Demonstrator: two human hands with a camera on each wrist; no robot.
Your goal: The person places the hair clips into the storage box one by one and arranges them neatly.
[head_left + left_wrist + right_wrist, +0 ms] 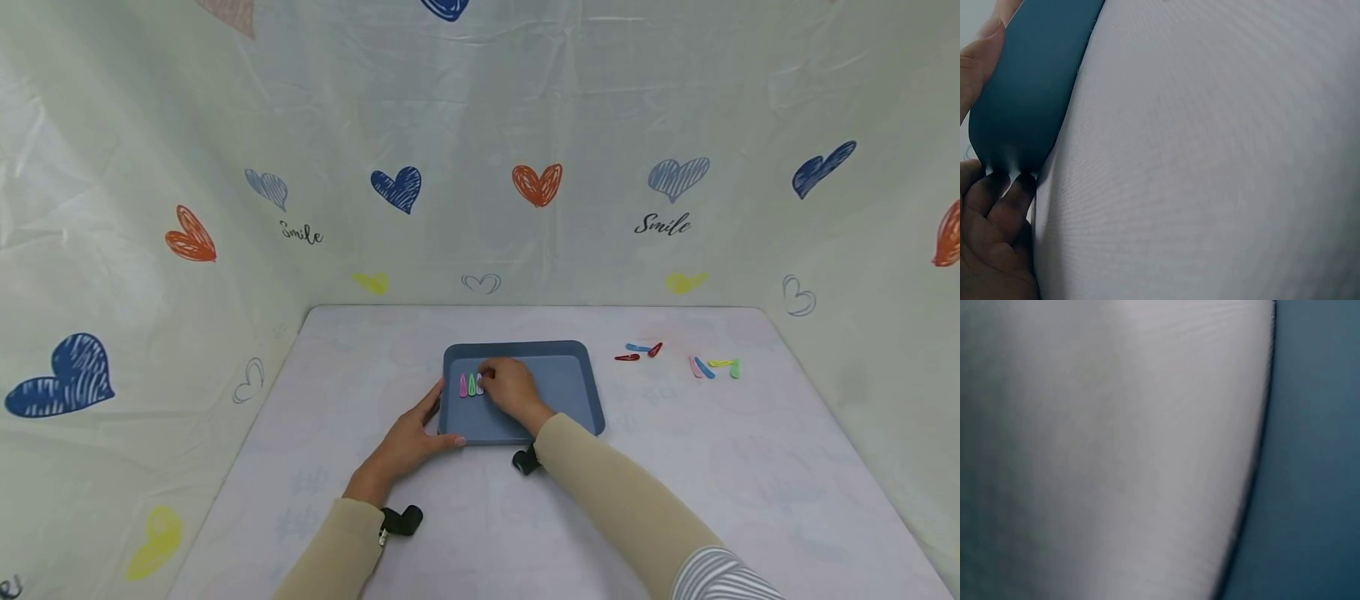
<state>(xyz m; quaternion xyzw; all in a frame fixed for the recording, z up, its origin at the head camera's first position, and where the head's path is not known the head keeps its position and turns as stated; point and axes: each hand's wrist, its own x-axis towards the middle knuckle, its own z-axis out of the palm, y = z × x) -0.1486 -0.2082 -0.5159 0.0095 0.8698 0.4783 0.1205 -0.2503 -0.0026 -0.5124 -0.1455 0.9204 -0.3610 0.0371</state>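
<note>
In the head view a blue-grey tray (pixel 555 400) lies on the table. My left hand (pixel 408 446) holds its near left corner, the thumb by the near rim and the fingers along the left side. The left wrist view shows those fingertips (pixel 999 181) against the tray's outer wall (pixel 1035 81). Inside the tray, a pink snap hair clip (pixel 462 386) and a green hair clip (pixel 472 385) stand side by side. Right of them, my right hand (pixel 513 390) pinches a pale lavender hair clip (pixel 480 385), partly hidden by the fingers.
Right of the tray lie a blue clip (pixel 637 347) and two dark red clips (pixel 627 357). Farther right are a pink clip (pixel 694 367), another blue clip (pixel 704 368), a yellow clip (pixel 720 363) and a green clip (pixel 735 369). A heart-printed sheet hangs behind the table.
</note>
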